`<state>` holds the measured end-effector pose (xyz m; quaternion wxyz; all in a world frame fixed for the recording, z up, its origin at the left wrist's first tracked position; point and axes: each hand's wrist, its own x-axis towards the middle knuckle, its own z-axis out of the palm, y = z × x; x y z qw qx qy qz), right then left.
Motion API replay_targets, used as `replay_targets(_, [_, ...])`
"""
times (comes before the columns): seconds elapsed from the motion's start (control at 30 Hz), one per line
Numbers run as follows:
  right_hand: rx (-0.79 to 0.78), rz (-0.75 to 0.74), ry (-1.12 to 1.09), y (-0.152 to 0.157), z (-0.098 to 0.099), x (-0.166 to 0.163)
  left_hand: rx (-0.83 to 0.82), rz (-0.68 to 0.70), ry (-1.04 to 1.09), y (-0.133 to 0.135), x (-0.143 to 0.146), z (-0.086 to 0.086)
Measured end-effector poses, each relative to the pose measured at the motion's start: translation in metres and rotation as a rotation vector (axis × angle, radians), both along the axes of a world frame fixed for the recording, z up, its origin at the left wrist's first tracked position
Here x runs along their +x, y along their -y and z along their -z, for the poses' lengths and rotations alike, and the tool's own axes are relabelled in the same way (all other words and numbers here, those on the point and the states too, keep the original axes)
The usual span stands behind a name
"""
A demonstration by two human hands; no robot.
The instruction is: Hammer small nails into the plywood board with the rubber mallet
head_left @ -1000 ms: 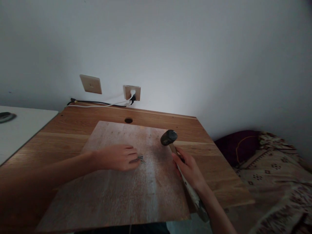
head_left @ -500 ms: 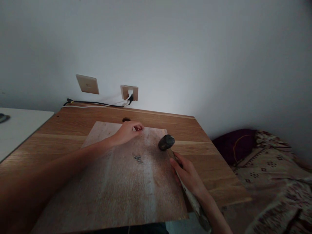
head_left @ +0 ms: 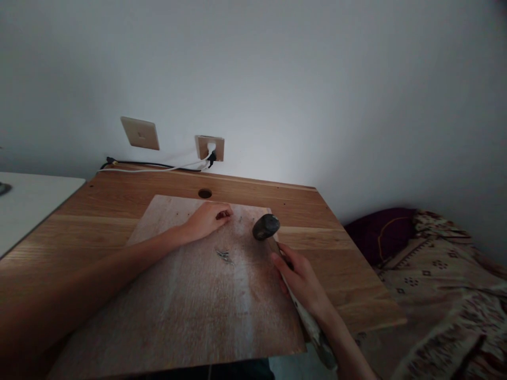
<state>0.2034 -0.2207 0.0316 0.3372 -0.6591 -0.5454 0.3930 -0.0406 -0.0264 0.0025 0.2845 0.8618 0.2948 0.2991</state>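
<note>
Left hand (head_left: 206, 219) pinches 1 nail (head_left: 225, 214) against the board (head_left: 198, 301); right hand (head_left: 303, 279) clamps the hammer (head_left: 266, 227). A glancing blow could catch fingertips (head_left: 217, 211).

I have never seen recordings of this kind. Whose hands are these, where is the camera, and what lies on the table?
No machine here: the camera sits on a person's head and looks forward and down, so both arms are that person's own. A thin wooden board lies on a wooden desk. The left hand rests near the board's far edge, fingertips pinching what looks like a small nail. The right hand grips the handle of a hammer, whose dark head is near the board's far right corner. A few loose nails lie mid-board. Behind, a wall socket with cables; at right, a patterned blanket.
</note>
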Motion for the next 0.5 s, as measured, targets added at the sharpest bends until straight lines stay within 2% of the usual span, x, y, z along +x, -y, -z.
replay_targets(0.17, [0.040,-0.040,-0.011,-0.014,-0.009,-0.011,-0.026,0.014,0.017,0.000,0.002,-0.002])
replay_targets(0.33, [0.085,-0.123,-0.025,-0.043,-0.018,-0.029,-0.120,-0.033,-0.004,-0.001,0.003,-0.007])
replay_targets(0.5, [0.120,-0.151,0.015,-0.065,-0.021,-0.041,-0.137,-0.049,-0.004,-0.001,0.004,-0.007])
